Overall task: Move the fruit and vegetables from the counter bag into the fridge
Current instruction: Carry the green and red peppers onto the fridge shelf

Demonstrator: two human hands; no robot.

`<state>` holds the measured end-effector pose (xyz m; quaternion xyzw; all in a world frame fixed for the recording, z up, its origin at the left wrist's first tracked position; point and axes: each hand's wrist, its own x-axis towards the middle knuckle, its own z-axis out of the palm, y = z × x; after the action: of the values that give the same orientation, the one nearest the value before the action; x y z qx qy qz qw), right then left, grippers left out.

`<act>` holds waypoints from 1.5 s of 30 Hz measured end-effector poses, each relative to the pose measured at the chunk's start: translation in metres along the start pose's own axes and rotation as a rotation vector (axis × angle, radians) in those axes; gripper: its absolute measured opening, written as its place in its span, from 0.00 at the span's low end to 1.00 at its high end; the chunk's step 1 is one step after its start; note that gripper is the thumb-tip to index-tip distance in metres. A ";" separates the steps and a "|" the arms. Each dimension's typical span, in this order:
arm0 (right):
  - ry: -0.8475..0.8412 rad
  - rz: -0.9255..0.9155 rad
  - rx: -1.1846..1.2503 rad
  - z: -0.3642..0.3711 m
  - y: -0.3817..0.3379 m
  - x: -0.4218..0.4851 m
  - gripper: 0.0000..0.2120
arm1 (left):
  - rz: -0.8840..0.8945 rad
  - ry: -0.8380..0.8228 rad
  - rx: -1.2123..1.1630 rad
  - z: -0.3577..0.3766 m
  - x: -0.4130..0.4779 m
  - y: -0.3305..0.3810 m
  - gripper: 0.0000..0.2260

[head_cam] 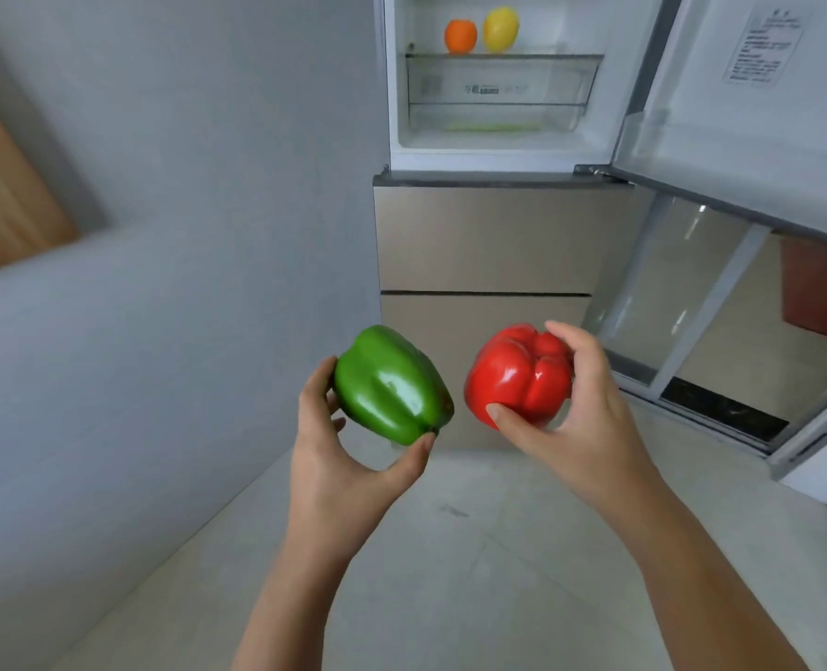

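Observation:
My left hand (pixel 339 457) grips a glossy green bell pepper (pixel 392 385) from below, thumb and fingers curled round it. My right hand (pixel 576 418) holds a red bell pepper (pixel 518 375) just to its right, fingers wrapped over the top and thumb under it. Both peppers hang in the air in front of the fridge (pixel 484 234). The upper fridge compartment stands open above. On its glass shelf (pixel 503 55) sit an orange (pixel 460 35) and a yellow fruit (pixel 500 29). A clear drawer (pixel 498 94) lies below the shelf. The counter bag is out of view.
The open fridge door (pixel 750 113) swings out at the upper right, with a door bin on its inner side. A grey wall (pixel 184 234) runs along the left. Two closed beige drawers form the fridge's lower part. Pale floor (pixel 474 549) lies beneath my arms.

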<state>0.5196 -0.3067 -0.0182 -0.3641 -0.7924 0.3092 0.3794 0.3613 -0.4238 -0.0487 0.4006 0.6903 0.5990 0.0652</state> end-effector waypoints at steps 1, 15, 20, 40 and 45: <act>0.004 -0.003 -0.004 0.002 0.005 0.014 0.40 | 0.008 -0.004 0.004 0.008 0.016 -0.003 0.42; 0.095 0.088 0.046 -0.054 0.123 0.208 0.39 | 0.092 -0.070 -0.041 0.187 0.199 -0.002 0.42; 0.089 0.075 0.047 -0.081 0.156 0.288 0.40 | 0.138 -0.074 -0.032 0.253 0.259 0.013 0.41; 0.229 -0.104 0.153 -0.010 0.176 0.560 0.38 | 0.257 -0.019 -0.015 0.308 0.524 -0.017 0.42; 0.307 -0.118 0.154 -0.002 0.169 0.629 0.37 | 0.304 -0.046 -0.009 0.314 0.597 -0.023 0.43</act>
<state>0.2977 0.2962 0.0895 -0.3296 -0.7192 0.2869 0.5401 0.1287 0.1973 0.0782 0.5137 0.6175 0.5956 -0.0085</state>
